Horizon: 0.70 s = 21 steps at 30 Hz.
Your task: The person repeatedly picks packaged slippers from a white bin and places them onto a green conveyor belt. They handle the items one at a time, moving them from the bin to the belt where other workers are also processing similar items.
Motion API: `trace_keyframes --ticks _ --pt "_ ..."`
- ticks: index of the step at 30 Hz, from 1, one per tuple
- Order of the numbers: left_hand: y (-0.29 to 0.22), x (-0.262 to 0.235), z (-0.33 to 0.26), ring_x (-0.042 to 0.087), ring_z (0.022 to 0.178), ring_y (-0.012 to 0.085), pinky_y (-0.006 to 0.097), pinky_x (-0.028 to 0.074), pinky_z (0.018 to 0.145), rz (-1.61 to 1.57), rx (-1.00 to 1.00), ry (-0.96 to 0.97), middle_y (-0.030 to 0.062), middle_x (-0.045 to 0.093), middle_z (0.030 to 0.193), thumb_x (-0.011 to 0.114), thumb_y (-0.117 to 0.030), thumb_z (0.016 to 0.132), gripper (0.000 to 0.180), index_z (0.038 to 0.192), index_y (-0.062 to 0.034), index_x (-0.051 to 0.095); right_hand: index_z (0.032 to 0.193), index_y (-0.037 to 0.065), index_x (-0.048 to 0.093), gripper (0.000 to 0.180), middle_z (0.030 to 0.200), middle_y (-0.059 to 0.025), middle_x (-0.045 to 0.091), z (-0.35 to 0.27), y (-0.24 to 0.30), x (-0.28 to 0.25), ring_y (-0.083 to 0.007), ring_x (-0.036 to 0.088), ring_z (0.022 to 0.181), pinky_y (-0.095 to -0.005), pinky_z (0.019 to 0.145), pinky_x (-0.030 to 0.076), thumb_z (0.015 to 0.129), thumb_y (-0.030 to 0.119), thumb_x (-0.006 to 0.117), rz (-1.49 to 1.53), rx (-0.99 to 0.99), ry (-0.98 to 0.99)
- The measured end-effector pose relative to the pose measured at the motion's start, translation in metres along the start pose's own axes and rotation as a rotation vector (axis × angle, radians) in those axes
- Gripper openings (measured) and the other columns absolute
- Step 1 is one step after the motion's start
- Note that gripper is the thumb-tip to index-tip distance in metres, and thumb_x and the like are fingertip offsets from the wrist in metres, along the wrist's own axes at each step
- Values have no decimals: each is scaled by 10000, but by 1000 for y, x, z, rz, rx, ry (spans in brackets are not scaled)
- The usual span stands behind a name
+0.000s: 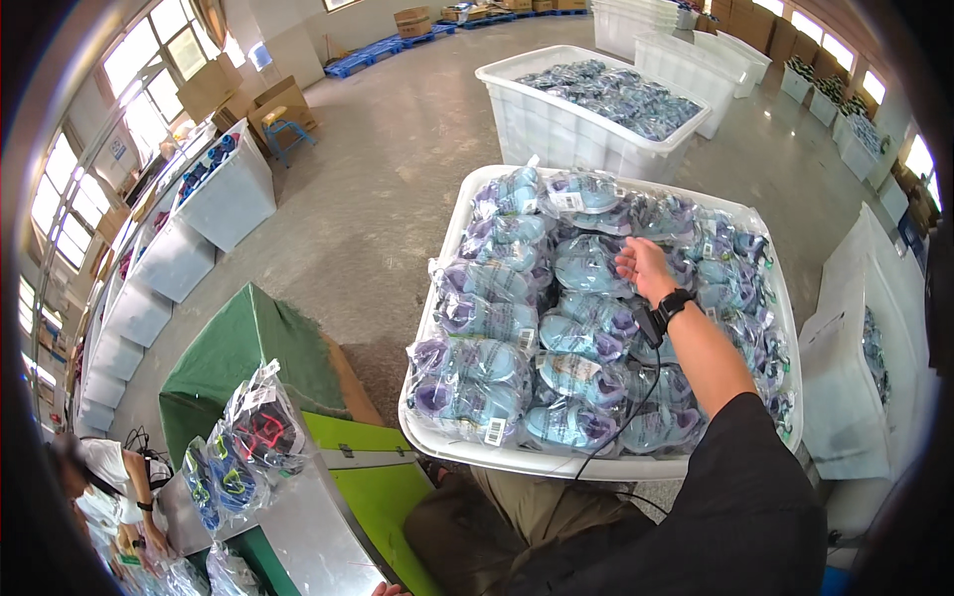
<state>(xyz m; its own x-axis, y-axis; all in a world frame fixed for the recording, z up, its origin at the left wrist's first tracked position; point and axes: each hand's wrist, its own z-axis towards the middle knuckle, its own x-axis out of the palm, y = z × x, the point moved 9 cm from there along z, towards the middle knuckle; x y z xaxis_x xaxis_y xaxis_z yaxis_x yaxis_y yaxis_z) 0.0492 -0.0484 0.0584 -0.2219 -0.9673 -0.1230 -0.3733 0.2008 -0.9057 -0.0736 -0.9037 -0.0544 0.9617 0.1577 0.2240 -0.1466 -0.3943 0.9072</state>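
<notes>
Over my remote feed, a grey floor (378,149) reached back to a pale wall (286,42), blue pallets (343,68) lining the far side. I saw daylight glare through paned windows (186,52) at left; a blue stool (282,126) stood on the floor.

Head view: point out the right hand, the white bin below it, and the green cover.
Right hand (649,266), head view: back of the hand.
White bin (527,462), head view: near rim.
Green cover (219,348), head view: left part.

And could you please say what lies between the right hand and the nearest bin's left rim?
Bagged blue and purple shoes lie there, in the head view.
</notes>
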Motion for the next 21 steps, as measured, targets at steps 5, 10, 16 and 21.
trace_keyframes --ticks 5,10,16,21 --pt "-9 -19 14 707 975 199 316 584 828 -33 94 45 149 723 1196 641 -114 1091 396 1432 82 589 1317 87 641 336 1004 -52 715 -96 -7 21 -206 733 876 -360 714 611 1046 279 694 6 109 191" --pt "-18 -54 14 716 992 204 317 586 818 -4 149 5 158 725 1209 628 -99 1092 393 1439 82 587 1251 71 701 282 996 -43 741 -196 -19 47 -173 740 887 -329 747 603 1072 287 677 -108 199 481" --pt "-18 -138 21 711 994 170 325 573 794 201 195 -252 103 765 1146 719 -175 1043 360 1322 51 692 1177 67 743 201 878 1 708 -290 -31 79 -127 681 779 -307 695 548 1064 219 676 -191 209 760" --pt "-10 -206 19 688 1145 199 345 575 927 292 282 -407 120 744 1245 743 -166 1014 364 1335 3 714 1163 52 705 219 827 -10 674 -325 -48 92 -116 634 679 -296 604 517 1067 246 672 -328 112 739"
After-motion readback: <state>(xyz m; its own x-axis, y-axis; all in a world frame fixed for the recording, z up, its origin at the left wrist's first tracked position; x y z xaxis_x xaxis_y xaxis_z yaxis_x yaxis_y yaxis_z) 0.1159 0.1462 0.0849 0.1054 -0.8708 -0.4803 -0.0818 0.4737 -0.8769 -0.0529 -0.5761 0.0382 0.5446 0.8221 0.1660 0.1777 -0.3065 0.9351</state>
